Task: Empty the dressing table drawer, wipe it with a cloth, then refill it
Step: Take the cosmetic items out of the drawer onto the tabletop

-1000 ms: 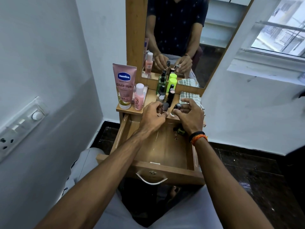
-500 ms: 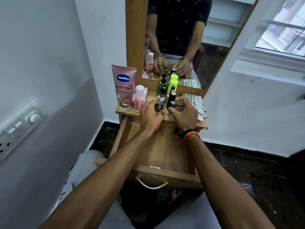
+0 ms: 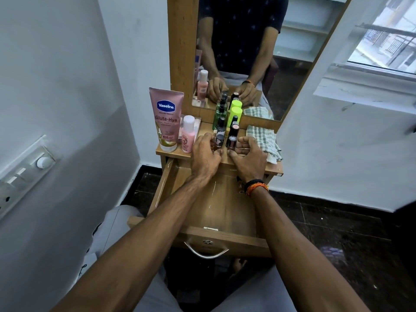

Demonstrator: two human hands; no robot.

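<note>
White walls close in a narrow corner where a wooden dressing table [image 3: 171, 153] stands under a tall mirror [image 3: 258, 52]. Its drawer [image 3: 225, 212] is pulled out toward the person, and the floor of it shows bare wood, apart from something small and dark at the far right corner that is too hidden by the wrist to name. On the tabletop stand a pink Vaseline tube [image 3: 167, 119] and a small pink bottle [image 3: 188, 134] at the left, two rows of little bottles in the middle, and a checked cloth [image 3: 262, 140] at the right.

Both hands rest at the near end of those rows. The left hand [image 3: 204, 155] curls its fingers round a small dark-capped bottle [image 3: 219, 140]; the right hand [image 3: 249, 157] has its fingers curled beside another small bottle [image 3: 231, 141], though whether it truly grips it cannot be told.

By my judgement the emptying step is almost done, these bottles being set down. The next move calls for letting go without toppling the close-packed rows, clearing that last corner item, then reaching right for the cloth.
</note>
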